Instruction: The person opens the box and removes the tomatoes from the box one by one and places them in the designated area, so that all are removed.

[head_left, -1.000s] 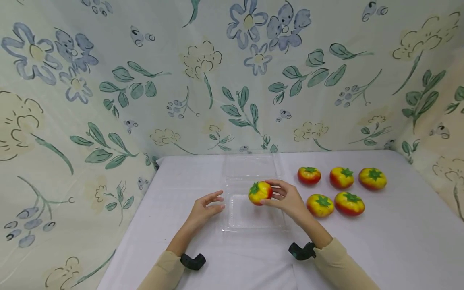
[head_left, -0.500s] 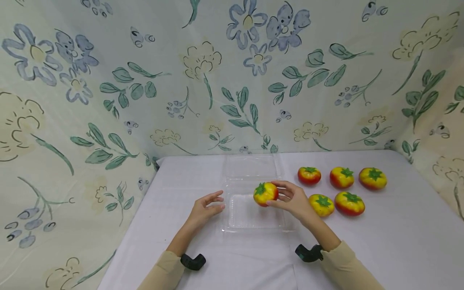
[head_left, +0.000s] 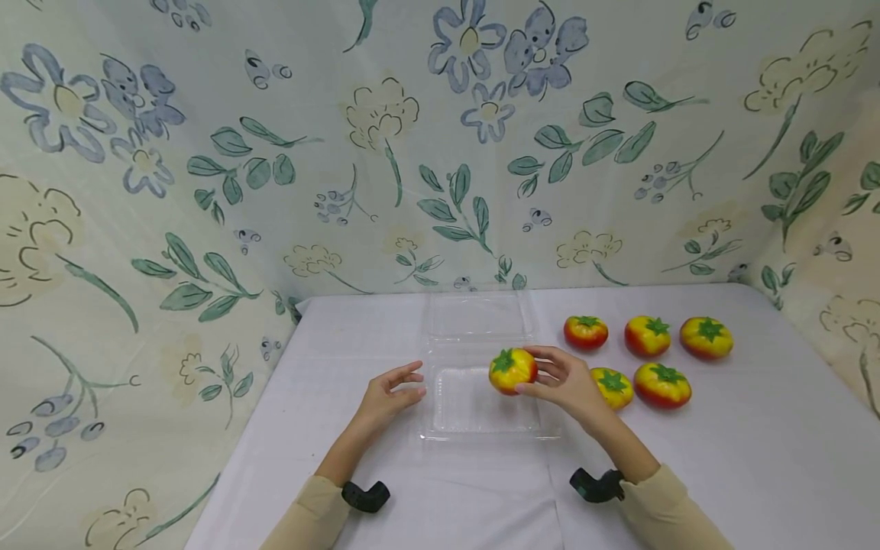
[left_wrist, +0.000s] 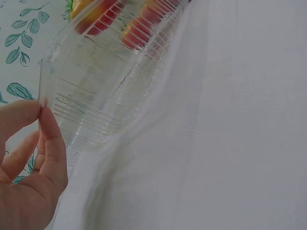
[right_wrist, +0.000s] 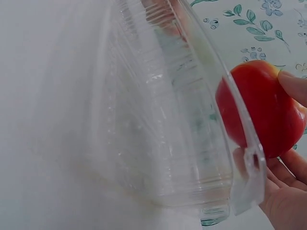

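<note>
In the head view my right hand holds a red-and-yellow tomato with a green leafy top, thumb on the near side and fingers on the far side. It hangs over the right part of a clear plastic container, whose hinged lid lies back. The right wrist view shows the red side of that tomato beyond the container's wall. My left hand stays at the container's left rim, its fingers relaxed and apart from the thumb. In the left wrist view its fingertips touch the rim.
Several more tomatoes stand in two loose rows to the right of the container. One tomato is partly covered by my right hand. A white cloth covers the table, and a floral curtain rises behind it.
My right hand has moved to the right and slightly nearer with the tomato, and now covers part of a tomato behind it. The left hand and container look unmoved.
</note>
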`<state>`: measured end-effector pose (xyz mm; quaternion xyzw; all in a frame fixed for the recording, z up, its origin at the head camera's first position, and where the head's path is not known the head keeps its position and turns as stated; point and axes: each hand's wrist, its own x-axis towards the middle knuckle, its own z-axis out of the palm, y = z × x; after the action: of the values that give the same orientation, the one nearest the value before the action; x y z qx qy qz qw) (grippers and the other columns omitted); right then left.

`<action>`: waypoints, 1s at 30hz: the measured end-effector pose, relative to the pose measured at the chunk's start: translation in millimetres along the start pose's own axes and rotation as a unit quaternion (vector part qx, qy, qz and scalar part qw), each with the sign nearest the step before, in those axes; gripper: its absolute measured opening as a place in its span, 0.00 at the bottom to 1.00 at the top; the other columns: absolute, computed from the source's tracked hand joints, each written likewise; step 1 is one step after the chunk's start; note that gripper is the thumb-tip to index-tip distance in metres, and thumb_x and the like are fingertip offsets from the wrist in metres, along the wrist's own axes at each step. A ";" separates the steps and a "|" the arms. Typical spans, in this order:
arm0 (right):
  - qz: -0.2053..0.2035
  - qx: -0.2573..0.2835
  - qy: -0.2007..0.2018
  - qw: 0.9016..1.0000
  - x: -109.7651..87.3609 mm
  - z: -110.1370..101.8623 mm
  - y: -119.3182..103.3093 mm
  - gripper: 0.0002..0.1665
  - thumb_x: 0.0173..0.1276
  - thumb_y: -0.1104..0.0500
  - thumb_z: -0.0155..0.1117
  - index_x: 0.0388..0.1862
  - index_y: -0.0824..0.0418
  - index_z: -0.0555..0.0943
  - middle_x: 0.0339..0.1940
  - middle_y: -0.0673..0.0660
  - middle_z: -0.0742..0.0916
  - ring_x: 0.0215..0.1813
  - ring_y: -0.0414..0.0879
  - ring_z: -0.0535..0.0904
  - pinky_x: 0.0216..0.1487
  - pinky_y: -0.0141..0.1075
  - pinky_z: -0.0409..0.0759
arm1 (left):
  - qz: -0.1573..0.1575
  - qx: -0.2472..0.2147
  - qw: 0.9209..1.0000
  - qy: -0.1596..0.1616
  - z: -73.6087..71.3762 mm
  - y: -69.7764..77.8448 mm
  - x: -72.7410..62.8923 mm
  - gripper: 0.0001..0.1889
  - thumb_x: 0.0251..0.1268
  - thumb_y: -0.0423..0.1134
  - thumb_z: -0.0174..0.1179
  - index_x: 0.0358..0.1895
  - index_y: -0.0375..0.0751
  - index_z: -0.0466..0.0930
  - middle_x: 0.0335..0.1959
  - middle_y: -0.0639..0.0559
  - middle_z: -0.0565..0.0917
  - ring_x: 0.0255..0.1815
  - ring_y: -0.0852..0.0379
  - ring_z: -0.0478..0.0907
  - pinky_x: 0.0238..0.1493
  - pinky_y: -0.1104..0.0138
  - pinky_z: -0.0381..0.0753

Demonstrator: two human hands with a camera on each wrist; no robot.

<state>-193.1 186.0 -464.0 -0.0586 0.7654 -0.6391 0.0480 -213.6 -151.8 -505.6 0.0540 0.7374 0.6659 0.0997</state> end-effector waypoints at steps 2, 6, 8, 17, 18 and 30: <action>0.004 0.001 -0.002 1.000 -1.3 -1.9 0.2 0.40 0.58 0.55 0.79 0.68 0.62 0.73 0.68 0.65 0.75 0.66 0.63 0.74 0.56 0.36 0.79 | 0.001 0.002 1.000 0.001 -0.1 0.1 -0.1 0.31 0.62 0.31 0.69 0.69 0.34 0.72 0.55 0.34 0.79 0.38 0.59 0.83 0.40 0.72 0.81; 0.010 0.005 0.002 1.000 -4.4 -5.2 -0.6 0.41 0.59 0.56 0.78 0.68 0.63 0.72 0.69 0.65 0.74 0.67 0.63 0.73 0.57 0.36 0.79 | 0.005 0.003 1.000 0.002 -0.2 -0.5 0.3 0.30 0.63 0.31 0.68 0.69 0.33 0.71 0.56 0.32 0.79 0.38 0.59 0.83 0.40 0.72 0.81; 0.008 0.003 0.007 1.000 -6.2 -7.4 -1.0 0.41 0.59 0.56 0.78 0.69 0.64 0.72 0.69 0.66 0.74 0.67 0.63 0.73 0.56 0.36 0.79 | 0.005 0.004 1.000 0.002 -0.4 -1.1 0.7 0.30 0.62 0.31 0.69 0.68 0.34 0.72 0.55 0.33 0.79 0.38 0.59 0.83 0.40 0.72 0.81; 0.016 -0.013 0.038 0.999 -9.6 -18.6 -0.4 0.42 0.58 0.53 0.79 0.69 0.62 0.72 0.69 0.65 0.74 0.66 0.63 0.74 0.56 0.35 0.79 | 0.012 0.014 1.000 0.004 -0.8 -3.9 2.3 0.30 0.61 0.34 0.70 0.68 0.33 0.73 0.52 0.38 0.81 0.38 0.58 0.84 0.41 0.72 0.81; 0.020 -0.018 0.042 0.999 -10.0 -20.1 -0.4 0.43 0.58 0.53 0.79 0.69 0.62 0.72 0.69 0.65 0.74 0.66 0.63 0.73 0.56 0.35 0.79 | 0.011 0.014 1.000 0.005 -1.0 -4.1 2.4 0.30 0.61 0.34 0.70 0.68 0.33 0.73 0.53 0.37 0.81 0.38 0.58 0.84 0.41 0.72 0.81; 0.028 -0.033 0.058 0.997 -17.0 -36.3 -0.1 0.44 0.60 0.51 0.77 0.71 0.62 0.69 0.70 0.66 0.72 0.69 0.63 0.70 0.57 0.35 0.78 | 0.007 0.022 1.000 0.007 -0.5 -3.8 2.0 0.30 0.61 0.33 0.70 0.68 0.35 0.74 0.53 0.39 0.81 0.38 0.58 0.83 0.41 0.72 0.81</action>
<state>-181.6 223.9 -457.4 -0.0015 0.7888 -0.6143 0.0201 -215.4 -152.3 -509.5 0.0565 0.7520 0.6507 0.0884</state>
